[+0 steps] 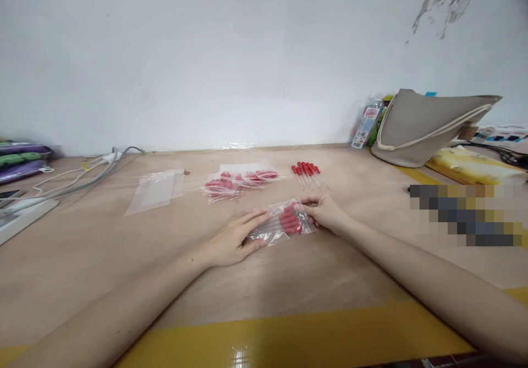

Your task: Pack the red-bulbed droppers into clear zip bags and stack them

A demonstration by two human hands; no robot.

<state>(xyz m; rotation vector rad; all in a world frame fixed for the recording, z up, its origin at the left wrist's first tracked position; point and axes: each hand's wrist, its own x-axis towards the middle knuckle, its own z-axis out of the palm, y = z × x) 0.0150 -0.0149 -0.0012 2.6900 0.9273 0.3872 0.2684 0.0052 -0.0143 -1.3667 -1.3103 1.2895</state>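
Note:
A clear zip bag lies on the table before me, with several red-bulbed droppers showing through it. My left hand rests at the bag's left end, its fingers stretched and the thumb apart. At the right end, my right hand pinches the bag's upper corner. Just beyond it, several loose droppers lie together, red bulbs toward the wall. A pile of filled zip bags with red bulbs inside sits behind my left hand. Farther left are flat clear bags.
Cables and a white power strip run along the left. At the back right stand a grey bag and a labelled bottle, near a yellow packet. A pixelated dark object lies right. Yellow tape edges the table.

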